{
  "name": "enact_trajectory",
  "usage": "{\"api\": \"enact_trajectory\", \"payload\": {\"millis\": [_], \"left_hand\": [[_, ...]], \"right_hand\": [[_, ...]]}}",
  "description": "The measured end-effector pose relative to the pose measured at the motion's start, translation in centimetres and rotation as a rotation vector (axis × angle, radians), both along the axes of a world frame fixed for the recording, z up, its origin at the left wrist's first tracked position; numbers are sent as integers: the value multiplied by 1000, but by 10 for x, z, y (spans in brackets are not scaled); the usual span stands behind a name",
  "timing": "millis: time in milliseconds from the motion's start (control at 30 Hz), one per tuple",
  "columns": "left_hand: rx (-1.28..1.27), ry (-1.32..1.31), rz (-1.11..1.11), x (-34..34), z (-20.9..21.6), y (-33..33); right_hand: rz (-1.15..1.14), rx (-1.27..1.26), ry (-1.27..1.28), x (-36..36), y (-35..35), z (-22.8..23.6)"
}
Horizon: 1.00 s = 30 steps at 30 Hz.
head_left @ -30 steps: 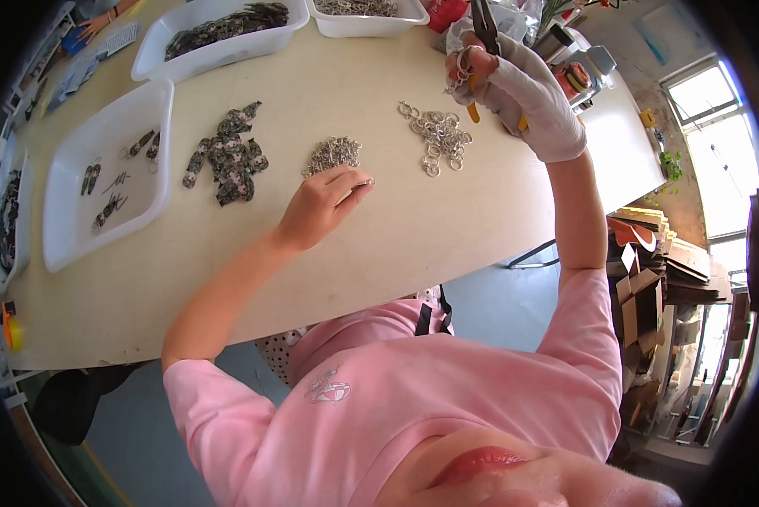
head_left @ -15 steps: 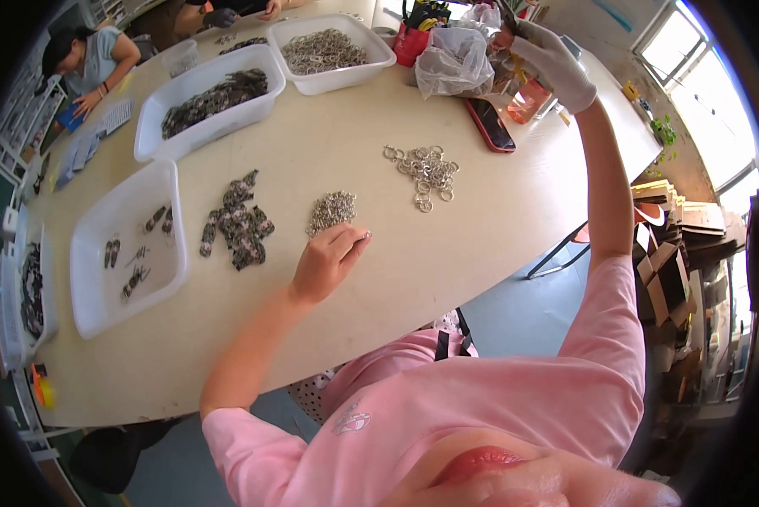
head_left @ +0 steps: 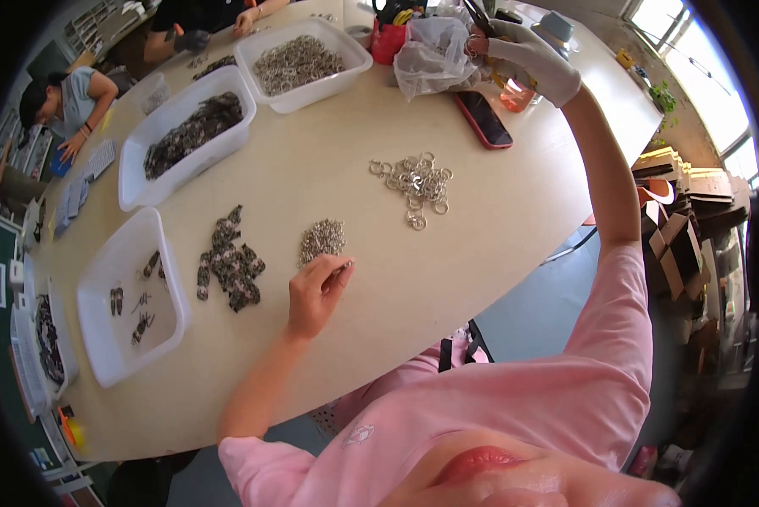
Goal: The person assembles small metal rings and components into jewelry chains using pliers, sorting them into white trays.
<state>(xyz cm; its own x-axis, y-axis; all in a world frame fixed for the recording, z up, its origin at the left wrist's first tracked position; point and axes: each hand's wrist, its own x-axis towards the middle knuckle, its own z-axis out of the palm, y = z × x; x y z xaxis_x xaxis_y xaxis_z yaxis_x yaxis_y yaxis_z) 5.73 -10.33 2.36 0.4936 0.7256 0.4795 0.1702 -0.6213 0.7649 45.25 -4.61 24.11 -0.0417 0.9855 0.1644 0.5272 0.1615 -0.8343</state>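
My bare left hand is closed in a pinch, with a small silvery metal piece at its fingertips. Just beyond it lies a pile of small metal clasps. Raised over the far right side of the table, my gloved right hand is closed around a dark, pliers-like tool, partly hidden by its fingers. Metal key rings lie loose between my two hands. Left of my left hand is a heap of camouflage fabric pieces.
A white bin at left holds several fabric pieces. Farther back stand a bin of fabric pieces and a bin of rings. A phone and plastic bag lie near my right hand. Co-workers sit across the table.
My right hand has shifted slightly left with the dark tool. My left hand stays pinched beside the clasp pile. The whole view has turned a little.
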Motion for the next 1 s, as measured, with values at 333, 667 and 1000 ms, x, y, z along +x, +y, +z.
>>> {"api": "enact_trajectory", "payload": {"millis": [333, 667, 1000], "left_hand": [[-402, -521, -326, 11, 77, 26], [-671, -544, -347, 20, 87, 35], [-875, -765, -518, 17, 91, 30]], "right_hand": [[338, -170, -27, -152, -26, -28], [339, 6, -633, -190, -20, -18], [392, 49, -163, -165, -18, -30]]}}
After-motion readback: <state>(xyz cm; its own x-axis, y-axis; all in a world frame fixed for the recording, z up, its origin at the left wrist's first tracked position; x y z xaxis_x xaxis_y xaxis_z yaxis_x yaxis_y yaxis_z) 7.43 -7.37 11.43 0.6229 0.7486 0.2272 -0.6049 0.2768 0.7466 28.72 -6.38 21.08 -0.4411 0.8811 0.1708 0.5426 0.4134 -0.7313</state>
